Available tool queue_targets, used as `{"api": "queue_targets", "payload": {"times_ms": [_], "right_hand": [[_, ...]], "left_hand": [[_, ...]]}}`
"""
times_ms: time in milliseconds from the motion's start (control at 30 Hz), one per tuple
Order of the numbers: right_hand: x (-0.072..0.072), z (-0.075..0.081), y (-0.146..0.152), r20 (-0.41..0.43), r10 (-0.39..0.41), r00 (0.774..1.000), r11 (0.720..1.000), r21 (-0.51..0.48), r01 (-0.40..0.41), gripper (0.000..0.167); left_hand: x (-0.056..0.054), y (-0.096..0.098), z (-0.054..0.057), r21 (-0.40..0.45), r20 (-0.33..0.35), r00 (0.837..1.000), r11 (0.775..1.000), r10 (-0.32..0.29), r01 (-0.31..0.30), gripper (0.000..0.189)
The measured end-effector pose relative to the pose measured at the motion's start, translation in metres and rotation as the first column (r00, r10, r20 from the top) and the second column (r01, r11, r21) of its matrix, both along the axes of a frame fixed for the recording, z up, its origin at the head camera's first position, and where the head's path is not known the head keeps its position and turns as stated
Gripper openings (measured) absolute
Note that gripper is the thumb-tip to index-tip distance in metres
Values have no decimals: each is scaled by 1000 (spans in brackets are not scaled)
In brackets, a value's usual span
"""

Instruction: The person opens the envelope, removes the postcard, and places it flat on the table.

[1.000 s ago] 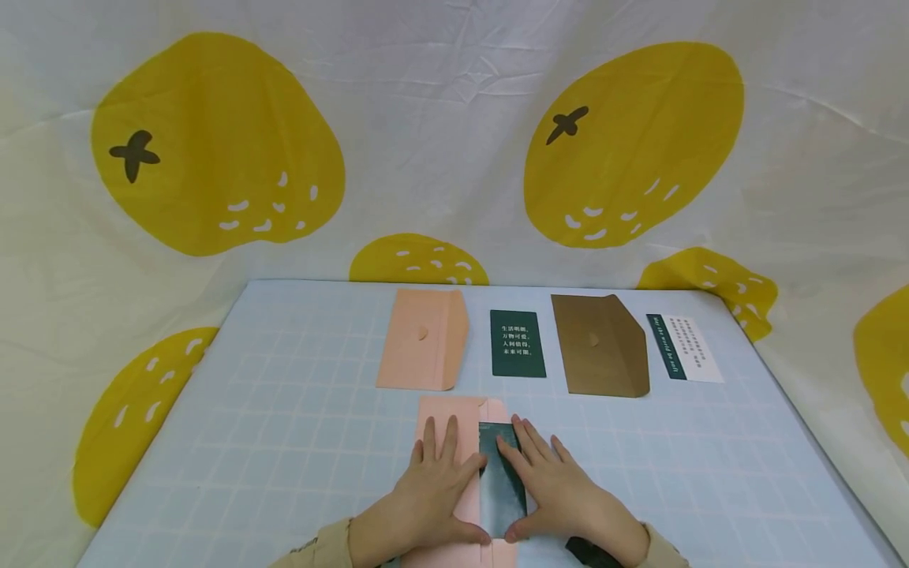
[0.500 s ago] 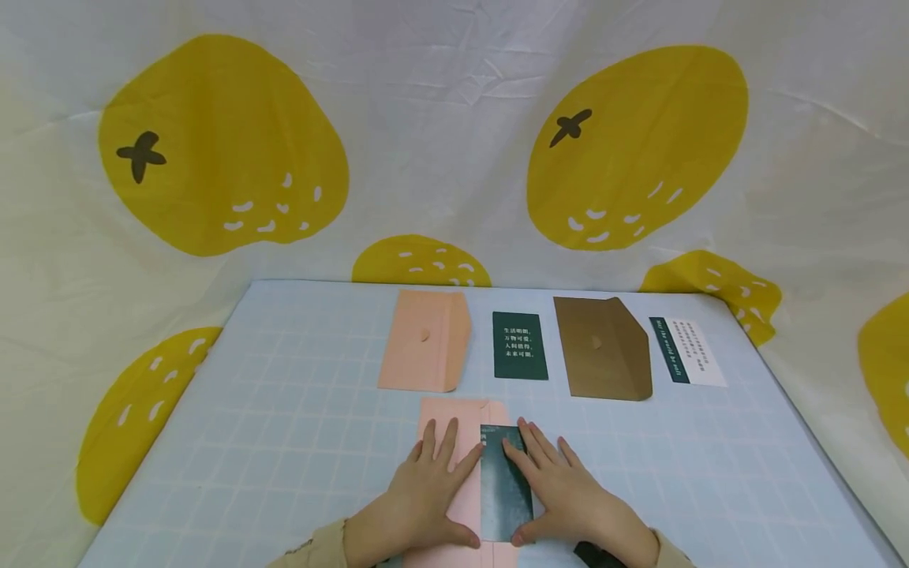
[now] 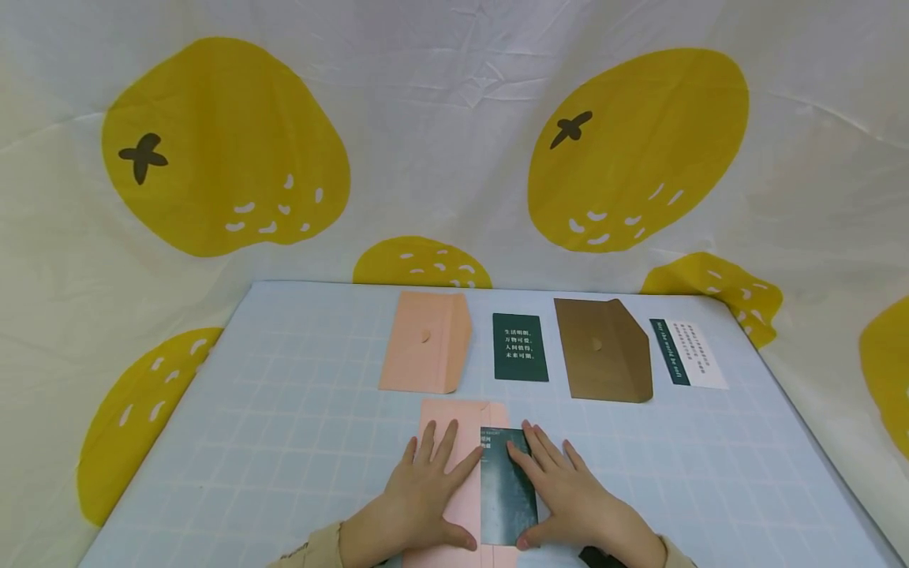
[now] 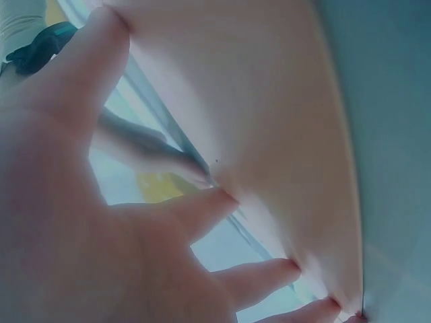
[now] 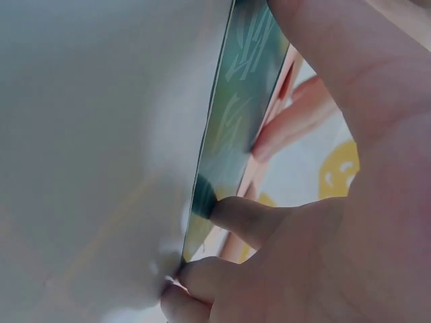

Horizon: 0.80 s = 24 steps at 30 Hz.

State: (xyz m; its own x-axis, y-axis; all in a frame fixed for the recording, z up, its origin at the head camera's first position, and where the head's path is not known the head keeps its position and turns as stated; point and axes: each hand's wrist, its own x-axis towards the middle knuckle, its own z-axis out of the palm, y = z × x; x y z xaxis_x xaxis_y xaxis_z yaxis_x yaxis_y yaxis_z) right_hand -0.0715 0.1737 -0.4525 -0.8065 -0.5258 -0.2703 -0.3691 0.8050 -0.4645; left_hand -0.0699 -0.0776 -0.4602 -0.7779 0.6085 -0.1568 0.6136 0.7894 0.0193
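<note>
A light-pink envelope lies flat near the front edge, partly out of view at the bottom. My left hand rests on it with fingers spread. In the left wrist view its fingertips touch the pink paper. A dark-green card sticks out from the envelope's right side, its left part hidden under the pink paper. My right hand lies over the card's right edge, index finger and thumb touching it, fingers straight. In the right wrist view the card shows as a shiny green strip.
Along the back of the table lie a peach envelope, a green card with white writing, a brown envelope and a white card with a green band. A cloth with yellow fruit hangs behind.
The dark-green card has slid a little to the right, with more of it showing beyond the envelope. My right hand has moved right with it; my left hand stays on the envelope, shifting slightly left.
</note>
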Motion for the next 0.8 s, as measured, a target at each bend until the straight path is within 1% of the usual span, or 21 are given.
{"api": "queue_targets", "payload": {"times_ms": [267,500,667,800], "right_hand": [[0,-1,1,11,-20,1000,1000,4,20,118],[0,-1,1,37,-37,999,999,1,37,118],[1,0,3,47,-49,998,999,-3,49,117],[2,-1,6,50,-56,997,998,-3,56,118]], "left_hand": [[0,0,1,-8,1,1000,1000,0,0,113],[-2,0,-1,-13,28,1000,1000,5,-4,112],[-2,-1,0,-12,41,999,1000,4,-3,112],[-1,-1,1,10,42,999,1000,-4,4,112]]}}
